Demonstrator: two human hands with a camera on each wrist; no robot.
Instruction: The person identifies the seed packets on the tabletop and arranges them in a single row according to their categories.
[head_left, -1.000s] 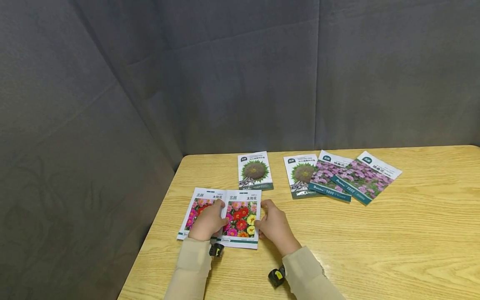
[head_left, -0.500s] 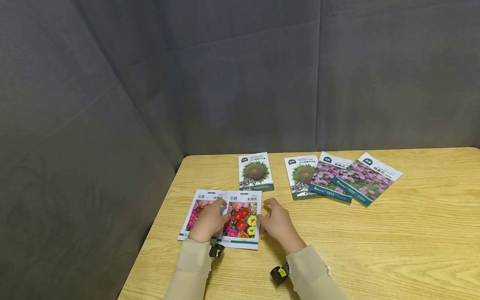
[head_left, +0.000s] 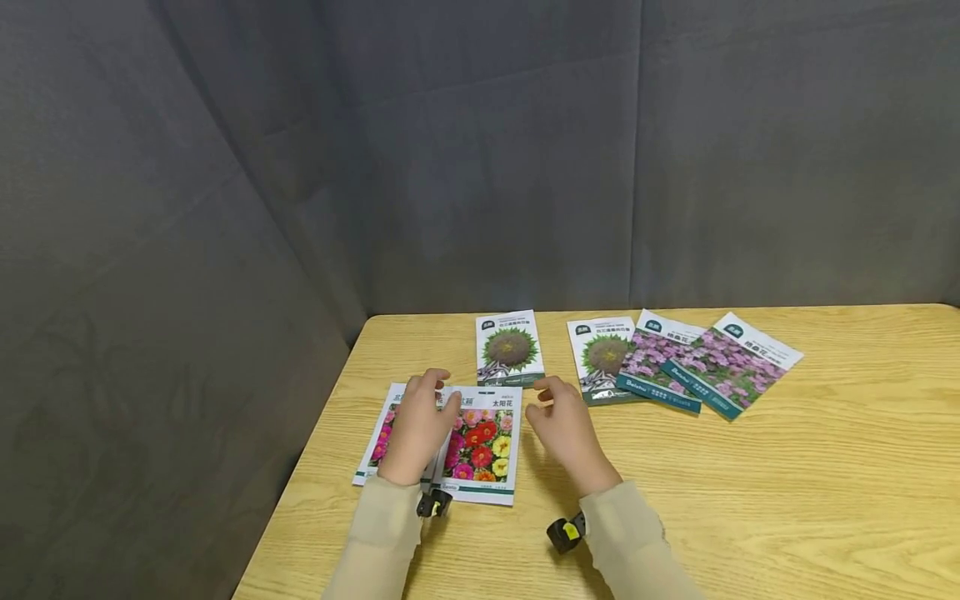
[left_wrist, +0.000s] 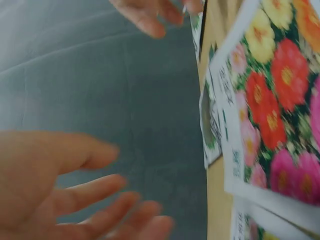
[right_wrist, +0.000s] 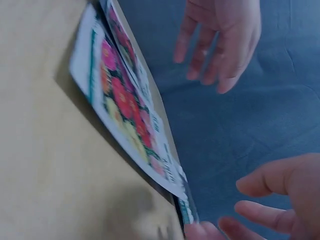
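Observation:
Two seed packets printed with bright mixed flowers lie side by side at the table's left. The right flower packet (head_left: 483, 442) overlaps the edge of the left flower packet (head_left: 380, 437). My left hand (head_left: 415, 429) is raised over where they meet, fingers apart and holding nothing, covering part of both. Beside the right packet's right edge hovers my right hand (head_left: 567, 429), its fingers loosely bent with nothing in them. From the left wrist, my left thumb and fingers (left_wrist: 115, 195) show apart from the flower packet (left_wrist: 280, 100).
Behind them lies a sunflower seed packet (head_left: 510, 350). Further right, a second sunflower packet (head_left: 602, 358) is partly under a purple-flower packet (head_left: 660, 367), overlapped by another purple-flower packet (head_left: 735, 367). A grey curtain (head_left: 480, 167) hangs behind the wooden table (head_left: 750, 517).
Both hands have let go of the flower packets and lifted up and away from them. My right hand has moved slightly right. The packets stay in place.

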